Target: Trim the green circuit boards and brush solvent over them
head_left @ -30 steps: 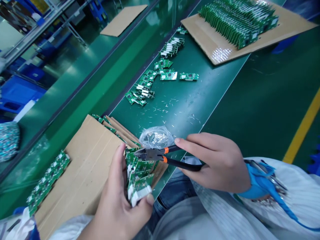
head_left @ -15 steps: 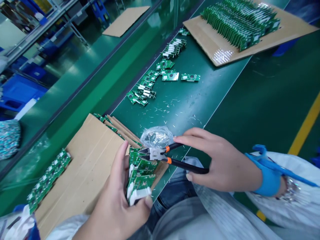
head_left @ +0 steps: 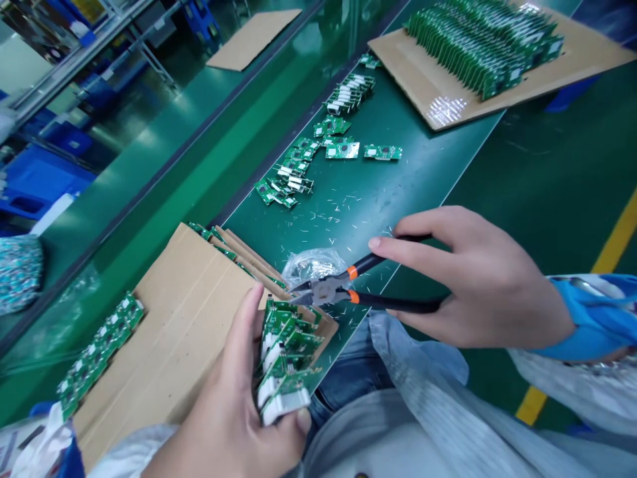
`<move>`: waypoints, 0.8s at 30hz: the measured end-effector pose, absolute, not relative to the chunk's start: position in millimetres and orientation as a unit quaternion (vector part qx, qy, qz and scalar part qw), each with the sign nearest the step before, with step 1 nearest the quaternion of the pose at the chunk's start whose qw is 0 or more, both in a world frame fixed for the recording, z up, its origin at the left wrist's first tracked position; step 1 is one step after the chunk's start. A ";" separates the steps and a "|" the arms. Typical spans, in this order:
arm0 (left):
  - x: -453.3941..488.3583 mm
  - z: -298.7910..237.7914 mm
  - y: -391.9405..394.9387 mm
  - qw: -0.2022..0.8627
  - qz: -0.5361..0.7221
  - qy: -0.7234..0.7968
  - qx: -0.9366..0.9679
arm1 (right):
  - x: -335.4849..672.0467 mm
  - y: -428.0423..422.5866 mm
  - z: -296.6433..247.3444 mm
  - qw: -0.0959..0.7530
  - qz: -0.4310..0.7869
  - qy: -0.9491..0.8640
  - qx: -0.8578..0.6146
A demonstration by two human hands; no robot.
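Observation:
My left hand (head_left: 239,392) is closed around a stack of small green circuit boards (head_left: 288,352) with white plastic parts, gripped between thumb and fingers. In my right hand (head_left: 472,279) is a pair of cutting pliers (head_left: 326,290) with black handles and orange bands. Their jaws point left, parted, just above the top board of the stack; whether they touch it I cannot tell. Behind the jaws lies a clear plastic bag (head_left: 316,263) with shiny bits in it. Small cut-off wire leads (head_left: 338,209) are scattered on the green bench beyond.
Loose circuit boards (head_left: 298,156) lie along the left of the green bench (head_left: 378,199). Many upright boards (head_left: 482,50) stand on a cardboard sheet (head_left: 423,99) at the far right. Another cardboard sheet (head_left: 164,332) with boards at its edges lies beside my left hand.
My right hand has moved up and right, drawing the pliers slightly back from the boards. The boards in my left hand have tilted a little and are more fanned out.

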State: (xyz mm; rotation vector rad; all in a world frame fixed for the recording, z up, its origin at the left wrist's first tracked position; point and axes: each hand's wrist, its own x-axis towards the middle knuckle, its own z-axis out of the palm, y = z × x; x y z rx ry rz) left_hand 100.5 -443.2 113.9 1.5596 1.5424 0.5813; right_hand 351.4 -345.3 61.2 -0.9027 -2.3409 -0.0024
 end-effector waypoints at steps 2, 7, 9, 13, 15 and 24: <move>99.5 114.4 -444.5 0.424 0.228 0.614 0.625 | 349.5 -341.1 67.5 0.303 -0.012 -0.898 -0.317; 93.3 117.6 -446.4 0.439 0.199 0.607 0.632 | 350.1 -331.1 81.7 0.285 -0.040 -0.916 -0.279; 90.8 118.8 -445.6 0.441 0.181 0.609 0.634 | 351.4 -326.6 87.0 0.280 -0.045 -0.923 -0.258; 90.3 121.8 -443.1 0.450 0.159 0.606 0.637 | 354.6 -316.8 97.3 0.257 -0.056 -0.939 -0.222; 91.9 123.4 -441.5 0.465 0.161 0.596 0.634 | 356.1 -312.1 101.9 0.239 -0.062 -0.947 -0.205; 80.7 123.3 -434.0 0.499 0.127 0.562 0.647 | 354.5 -296.8 113.7 0.188 -0.067 -0.964 -0.177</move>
